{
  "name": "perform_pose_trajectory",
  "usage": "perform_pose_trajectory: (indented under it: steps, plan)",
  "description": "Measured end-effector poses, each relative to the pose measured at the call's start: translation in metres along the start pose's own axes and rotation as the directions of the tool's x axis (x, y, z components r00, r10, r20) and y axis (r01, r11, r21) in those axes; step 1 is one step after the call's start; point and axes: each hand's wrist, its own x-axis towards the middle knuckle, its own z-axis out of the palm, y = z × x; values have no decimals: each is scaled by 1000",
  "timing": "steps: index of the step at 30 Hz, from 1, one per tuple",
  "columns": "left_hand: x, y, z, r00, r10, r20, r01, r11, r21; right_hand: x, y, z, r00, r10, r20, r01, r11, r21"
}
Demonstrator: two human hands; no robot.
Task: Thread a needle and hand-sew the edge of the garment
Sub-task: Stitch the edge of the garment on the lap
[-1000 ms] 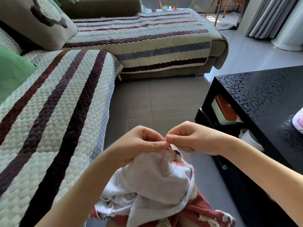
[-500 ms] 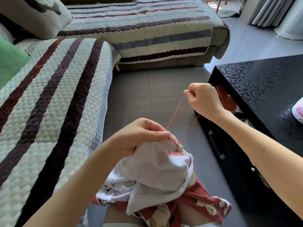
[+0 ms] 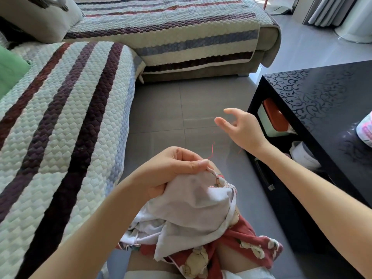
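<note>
Mid-stitch, judging from the lap. Holding a bunched white garment [image 3: 193, 200] in the left grip [image 3: 181, 166], with thumb and forefinger pressed together on its edge, just beside a short run of red stitches [image 3: 218, 179]. Letting the loose cloth drape over red patterned shorts [image 3: 241, 244].

Holding the right grip [image 3: 240, 128] raised toward the black counter [image 3: 322, 93], with fingers spread apart and closed on nothing visible. Cannot find a needle anywhere: too thin to make out, or hidden. Can trace only scraps of red thread [image 3: 211, 148]. One short length rises from the left pinch and a faint fleck shows below the right wrist. Losing the span between them against the grey floor [image 3: 171, 109].

Hinges on one relation: down and to the left from the right grip to the pinched edge, near but apart. Seemingly slantwise for the thread's long axis, from the pinch up toward the open palm. Nearer by far with the left grip, which touches the work; free to move with the right.

Probably calls for lowering the right grip along that slant to find the needle or thread near the edge. Worth minding the slack, which is likely to loop or knot.
</note>
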Motion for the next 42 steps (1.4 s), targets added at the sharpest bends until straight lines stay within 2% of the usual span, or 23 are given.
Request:
perform_pose_trajectory:
  steps: [2,3,5,7,11,16,20,25,29,32,35,38,42]
  plan:
    - [0,-3,-5,999,3,-42,-4,1000,-14,-32,-30,-16,991,-27,133,-22,933,359]
    - [0,-4,-7,999,-1,-55,1,1000,-18,-49,-41,-22,971,-54,232,-53,901,431]
    - [-1,-5,-8,998,-11,-55,9,1000,-26,-74,-54,-27,910,-124,394,-67,897,437]
    - [-2,-4,-9,999,-11,-45,10,1000,-24,-85,-57,-28,872,-169,459,-48,904,425]
    - [-2,-7,-12,998,-28,-57,32,996,82,-84,-53,-34,847,-100,522,-212,837,505]
    - [-4,-8,-7,998,-43,-34,49,976,210,-87,-45,-38,761,-13,648,-397,781,483]
    - [-6,-12,0,996,12,-87,19,936,351,-92,-40,-37,764,-4,645,-411,768,491]
    - [-3,-16,8,990,23,-140,36,911,411,-95,-37,-33,789,29,614,-387,800,459]
    - [-2,-17,11,982,25,-186,55,908,415,-97,-35,-35,829,-9,559,-280,858,430]
    - [-1,-17,11,975,40,-220,55,910,411,-101,-33,-40,845,8,534,-299,836,460]
    - [0,-16,10,973,51,-227,42,921,388,-107,-32,-40,917,-124,378,0,950,311]
    - [0,-15,12,969,67,-237,28,926,377,-111,-31,-40,914,-323,245,293,944,154]
    - [1,-14,14,958,100,-268,12,922,387,-114,-32,-36,911,-394,123,394,919,19]
